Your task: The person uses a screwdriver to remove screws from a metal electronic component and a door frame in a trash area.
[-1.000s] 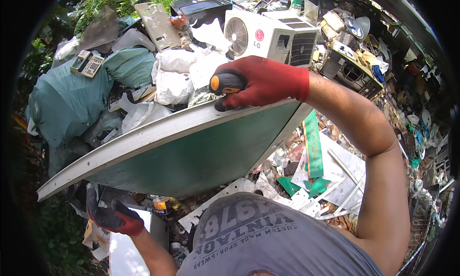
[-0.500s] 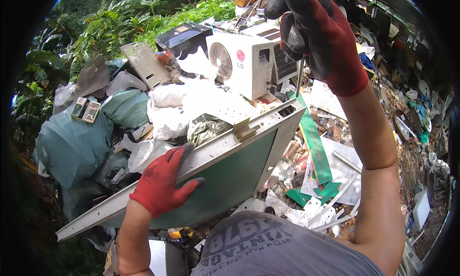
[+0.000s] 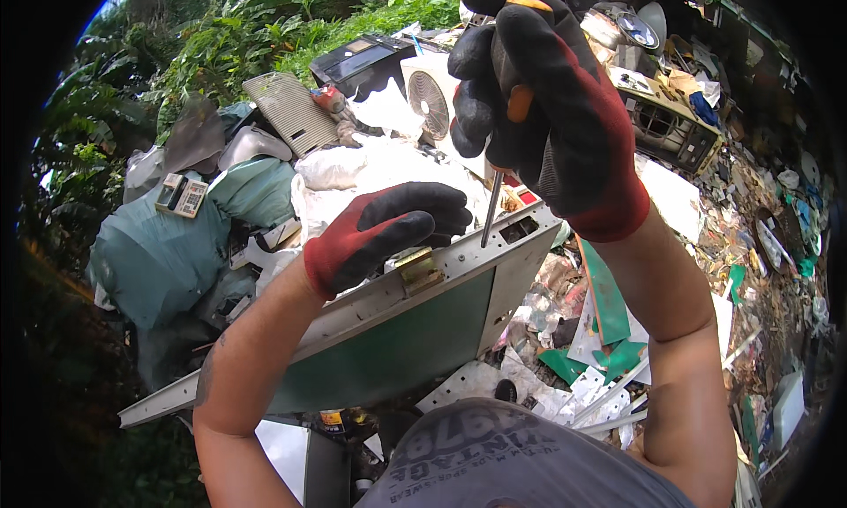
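Note:
In my raised right hand point(image 3: 556, 111), in a red and black glove, is a screwdriver point(image 3: 520, 102) with an orange and black handle. Its metal shaft points down, and the tip is at the top edge of a white-framed green panel point(image 3: 388, 340); whether it touches is unclear. My left hand point(image 3: 388, 230), gloved alike, hovers just above a brass-coloured bracket point(image 3: 417, 270) on that edge. Its fingers stretch to the right with the thumb apart, and it grips nothing I can see. The panel leans tilted in front of me, with an opening near its right corner.
Teal bags point(image 3: 146, 252) lie at the left with a calculator-like device point(image 3: 182, 195) on top. Beyond the panel stand a white air-conditioner unit point(image 3: 430, 102) and a black appliance point(image 3: 366, 62). Green strips point(image 3: 604, 292) and scrap cover the ground at the right.
My left hand has let go of the panel's edge and moved right, toward the bracket. My right hand has come lower and left, bringing the screwdriver's shaft to the panel's top edge.

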The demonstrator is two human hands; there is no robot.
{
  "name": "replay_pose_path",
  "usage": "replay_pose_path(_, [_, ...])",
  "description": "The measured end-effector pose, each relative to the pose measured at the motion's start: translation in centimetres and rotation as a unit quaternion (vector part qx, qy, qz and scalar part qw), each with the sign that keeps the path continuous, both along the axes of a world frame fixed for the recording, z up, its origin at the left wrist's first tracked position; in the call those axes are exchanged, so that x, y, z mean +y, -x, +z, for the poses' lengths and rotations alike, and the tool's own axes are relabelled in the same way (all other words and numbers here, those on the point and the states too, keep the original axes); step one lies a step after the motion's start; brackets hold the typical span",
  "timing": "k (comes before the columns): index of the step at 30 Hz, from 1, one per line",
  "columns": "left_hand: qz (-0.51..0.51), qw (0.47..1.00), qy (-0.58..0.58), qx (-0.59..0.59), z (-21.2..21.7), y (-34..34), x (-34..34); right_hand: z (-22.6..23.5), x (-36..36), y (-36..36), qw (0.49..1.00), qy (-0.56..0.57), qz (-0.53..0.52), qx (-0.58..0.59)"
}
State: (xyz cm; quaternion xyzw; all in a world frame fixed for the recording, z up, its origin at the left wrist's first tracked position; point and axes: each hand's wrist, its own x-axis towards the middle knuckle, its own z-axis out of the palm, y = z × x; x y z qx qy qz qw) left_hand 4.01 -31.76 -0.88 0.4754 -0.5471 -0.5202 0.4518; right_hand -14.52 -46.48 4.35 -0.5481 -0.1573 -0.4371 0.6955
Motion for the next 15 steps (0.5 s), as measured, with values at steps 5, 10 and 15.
replay_pose_path(5, [-0.006, 1.0, 0.031, 0.001, -0.6, 0.8, 1.0, 1.5, 3.5, -0.1, 0.996, 0.054, -0.012, 0.064])
replay_pose_path(10, [-0.01, 0.999, 0.052, -0.004, 0.2, 1.2, 3.0, -0.2, 6.1, -0.4, 0.992, -0.006, 0.124, 0.0])
replay_pose_path(15, [-0.027, 0.994, 0.096, 0.032, 0.1, 1.1, 3.2, -1.2, 6.3, -0.8, 0.99, 0.06, 0.116, 0.05])
